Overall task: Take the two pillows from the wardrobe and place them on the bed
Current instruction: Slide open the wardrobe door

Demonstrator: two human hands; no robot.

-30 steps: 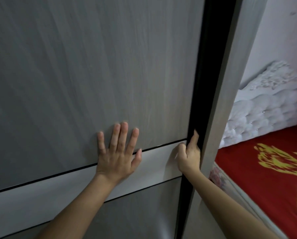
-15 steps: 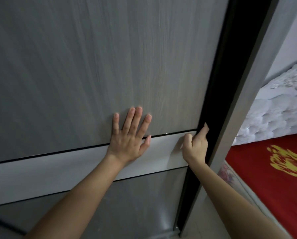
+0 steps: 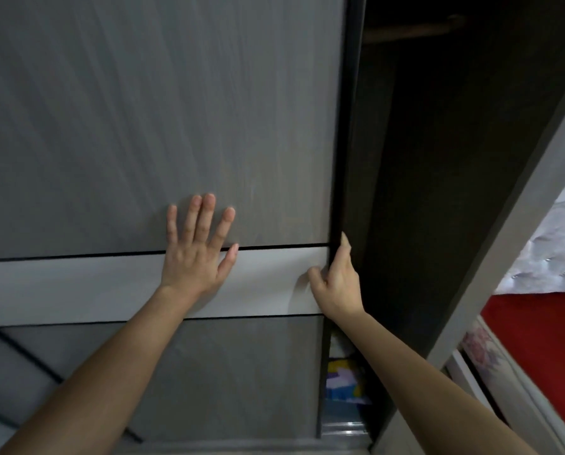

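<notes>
Both bare arms reach up from the bottom edge, where they are cut off. The left hand (image 3: 197,257) lies flat on the sliding door (image 3: 163,126), fingers spread wide, holding nothing. The right hand (image 3: 335,284) is curled around the dark edge of that same door, just to the right of the left hand. Its thumb is on the front and its fingers hook behind the edge, so they are mostly hidden.

The left palm sits on a pale strip (image 3: 77,287) that runs across the grey door, with its fingers above the strip.

Right of the right hand, the wardrobe (image 3: 438,192) stands open. It is very dark inside and hard to see into. Below the right wrist, down in the gap, there is something soft with yellow, purple and blue patches (image 3: 343,382). It is blurry and partly hidden by the right arm, so it is not clear if it is a pillow. No pillow shows plainly.

High above the right hand, a brown rail (image 3: 412,27) crosses the dark space.

Further right, past the grey side post (image 3: 504,257), is the bed (image 3: 537,339) with a red cover. Behind it is a white padded headboard (image 3: 556,244), cut off by the edge.
</notes>
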